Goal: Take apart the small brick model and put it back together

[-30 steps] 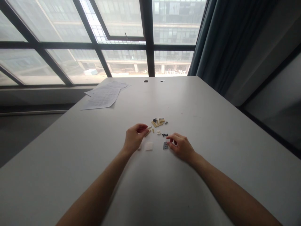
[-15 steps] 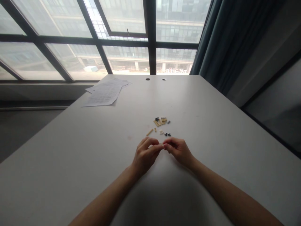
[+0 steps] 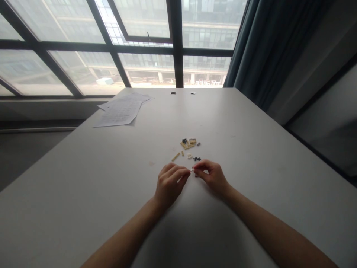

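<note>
From my remote seat I look through the head camera at 2 bare hands working over a white table (image 3: 256,156). My left hand (image 3: 170,183) reaches in with thumb and forefinger pinched together, closed on the near end of a small white piece (image 3: 192,170). My right hand (image 3: 212,175) meets it from the other side, thumb and forefinger closed on the same piece, so it sits between the 2 sets of fingertips, just in front of me and partly hidden by them. A darker sliver shows right below the right fingertips; I cannot tell what it is. Just beyond the right hand I see small black pieces (image 3: 197,159) on the table, and beside them, to the left, a white studded part (image 3: 189,156). Further left lie a short tan piece (image 3: 182,153) and a long tan strip (image 3: 175,156), the strip set at a slant. Behind these is a cluster of tan plates (image 3: 185,146) with a dark part (image 3: 184,140) on top, a tan block (image 3: 192,141) next to it and a small grey piece (image 3: 198,144) near its right side. Well apart, toward the far left edge, I see printed sheets (image 3: 119,111) overlapping, with a tall window (image 3: 147,18) behind and a dark curtain (image 3: 251,48) at the right.
</note>
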{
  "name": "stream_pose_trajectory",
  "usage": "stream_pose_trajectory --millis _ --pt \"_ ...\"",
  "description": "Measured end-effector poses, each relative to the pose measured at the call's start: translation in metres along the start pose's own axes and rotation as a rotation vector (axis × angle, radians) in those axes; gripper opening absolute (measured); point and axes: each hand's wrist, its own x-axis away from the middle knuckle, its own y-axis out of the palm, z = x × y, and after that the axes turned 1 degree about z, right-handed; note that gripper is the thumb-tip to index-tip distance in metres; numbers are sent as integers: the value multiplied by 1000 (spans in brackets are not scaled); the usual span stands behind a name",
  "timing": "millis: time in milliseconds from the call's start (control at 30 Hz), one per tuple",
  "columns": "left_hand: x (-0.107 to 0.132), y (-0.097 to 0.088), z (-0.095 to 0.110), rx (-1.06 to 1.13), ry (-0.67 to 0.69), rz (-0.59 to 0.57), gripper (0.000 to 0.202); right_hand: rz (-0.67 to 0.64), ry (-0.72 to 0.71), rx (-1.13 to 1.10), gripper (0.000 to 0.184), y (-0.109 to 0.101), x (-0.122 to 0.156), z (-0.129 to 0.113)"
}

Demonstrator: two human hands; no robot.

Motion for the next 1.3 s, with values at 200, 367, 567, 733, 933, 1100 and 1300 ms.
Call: stream_pose_trajectory --millis 200,367,567,733,933,1100,1300 --pt "5 -2 1 -334 267 -182 15 109 -148 297 6 -15 -8 4" --pt "5 3 7 -436 295 -300 15 -5 -155 511 12 -19 -8 6" --pt "3 4 7 -415 247 -338 18 -129 -183 595 21 -21 -6 5" --pt "3 3 7 -431 157 -300 13 -226 -184 653 30 -26 -6 6" --pt "1 7 10 -430 108 -330 16 -249 -179 693 30 -26 -6 4" --pt "-1 11 9 -434 72 -351 15 -253 -186 691 24 -27 -7 6" --pt "-1 12 7 -425 64 -368 9 -261 -180 650 25 -30 -8 8"
